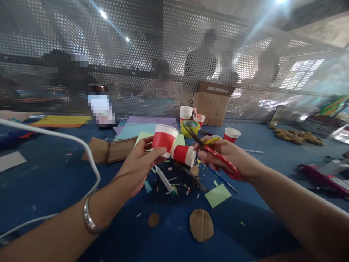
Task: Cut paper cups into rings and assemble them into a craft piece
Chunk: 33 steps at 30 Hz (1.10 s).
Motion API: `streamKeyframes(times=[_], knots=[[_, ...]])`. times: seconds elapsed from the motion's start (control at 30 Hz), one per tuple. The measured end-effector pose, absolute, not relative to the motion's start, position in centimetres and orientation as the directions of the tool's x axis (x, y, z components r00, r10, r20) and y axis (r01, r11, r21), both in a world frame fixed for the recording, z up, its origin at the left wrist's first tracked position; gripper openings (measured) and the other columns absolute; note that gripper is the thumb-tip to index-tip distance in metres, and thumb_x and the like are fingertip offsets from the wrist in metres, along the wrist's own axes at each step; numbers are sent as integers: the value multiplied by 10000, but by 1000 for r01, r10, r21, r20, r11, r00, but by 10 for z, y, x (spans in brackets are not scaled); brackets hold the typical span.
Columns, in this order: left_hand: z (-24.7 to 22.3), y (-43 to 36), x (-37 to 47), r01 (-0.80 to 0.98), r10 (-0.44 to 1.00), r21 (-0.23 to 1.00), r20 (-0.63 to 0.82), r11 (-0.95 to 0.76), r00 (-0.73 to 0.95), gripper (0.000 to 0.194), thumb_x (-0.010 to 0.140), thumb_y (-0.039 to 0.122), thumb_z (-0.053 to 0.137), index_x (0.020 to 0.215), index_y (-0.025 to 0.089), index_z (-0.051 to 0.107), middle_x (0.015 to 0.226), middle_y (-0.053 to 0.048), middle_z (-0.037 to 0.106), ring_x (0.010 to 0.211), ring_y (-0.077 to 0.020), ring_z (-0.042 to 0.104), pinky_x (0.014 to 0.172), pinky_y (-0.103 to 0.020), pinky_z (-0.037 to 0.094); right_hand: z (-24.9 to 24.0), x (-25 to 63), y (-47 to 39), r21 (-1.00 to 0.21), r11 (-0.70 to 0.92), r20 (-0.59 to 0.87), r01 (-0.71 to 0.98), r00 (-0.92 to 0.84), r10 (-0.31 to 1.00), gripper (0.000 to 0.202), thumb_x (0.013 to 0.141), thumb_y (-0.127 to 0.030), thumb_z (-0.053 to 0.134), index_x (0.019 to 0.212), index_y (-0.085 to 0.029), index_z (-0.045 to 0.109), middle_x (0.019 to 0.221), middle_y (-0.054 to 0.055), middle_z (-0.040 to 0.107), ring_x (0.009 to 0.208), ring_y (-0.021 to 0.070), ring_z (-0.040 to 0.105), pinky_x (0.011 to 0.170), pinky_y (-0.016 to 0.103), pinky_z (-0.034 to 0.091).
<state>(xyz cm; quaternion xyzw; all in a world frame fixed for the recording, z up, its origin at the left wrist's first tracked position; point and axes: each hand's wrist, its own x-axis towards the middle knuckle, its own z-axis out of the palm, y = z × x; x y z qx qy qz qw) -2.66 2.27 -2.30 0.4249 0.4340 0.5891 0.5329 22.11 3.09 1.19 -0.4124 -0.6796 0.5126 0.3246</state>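
A red paper cup with a white rim [164, 139] is upright in my left hand [145, 160], whose thumb and fingers wrap round it. Against its right side lies a second red and white cup [183, 154], tilted sideways, its white rim close to the fingers of my right hand [218, 153]. That hand is closed on red-handled scissors [222, 160], with the dark blades pointing up and left. A yellow pen-like object [212, 141] also shows at its fingers. Whether the right fingertips touch the second cup is unclear.
Beyond the hands stand stacked cups [186, 112], a yellow-green tape roll [190, 129], another red cup [231, 134] and a cardboard box [211, 105]. Paper scraps, a white marker [165, 180], green paper [218, 195] and a cardboard disc [201, 225] lie nearer. A white cable [68, 137] crosses the left.
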Motion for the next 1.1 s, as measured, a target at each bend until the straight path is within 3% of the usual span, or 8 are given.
streamKeyframes(times=[0.17, 0.5, 0.77, 0.87, 1.1], knots=[[-23, 18, -24, -171, 993, 979, 101, -110, -64, 674, 731, 348, 907, 1314, 218, 594, 1191, -72, 724, 1064, -244, 690, 958, -400, 542, 14, 219, 10, -975, 58, -86, 213, -610, 788, 390, 844, -479, 872, 968, -181, 653, 723, -62, 535, 580, 65, 422, 519, 198, 341], [-27, 19, -23, -76, 967, 969, 226, -236, -119, 685, 727, 327, 937, 1301, 208, 584, 1355, -98, 675, 1079, -238, 724, 934, -358, 594, 4, 223, 7, -970, 2, -160, 242, -648, 745, 393, 839, -462, 882, 1060, -211, 675, 722, -76, 513, 571, 73, 341, 529, 212, 309], [-25, 15, -17, 64, 950, 957, 288, -282, -120, 705, 700, 371, 954, 1277, 203, 585, 1286, -118, 720, 1049, -265, 752, 940, -397, 628, -2, 231, 11, -957, 58, -139, 284, -625, 768, 368, 818, -453, 893, 979, -200, 679, 861, -17, 622, 728, 123, 501, 647, 230, 415], [-22, 13, -17, 136, 945, 950, 298, -280, -134, 744, 684, 402, 948, 1290, 189, 573, 1297, -142, 712, 1103, -286, 732, 996, -436, 605, -4, 231, 12, -948, 67, -150, 310, -624, 767, 375, 821, -445, 892, 996, -199, 671, 858, -19, 609, 741, 128, 495, 661, 235, 407], [-22, 11, -16, 168, 937, 939, 323, -299, -132, 756, 669, 402, 951, 1288, 187, 574, 1227, -140, 731, 1079, -295, 726, 952, -435, 611, 0, 232, 10, -929, 107, -146, 354, -616, 774, 415, 834, -497, 870, 1042, -194, 677, 829, -27, 571, 708, 121, 463, 640, 238, 399]])
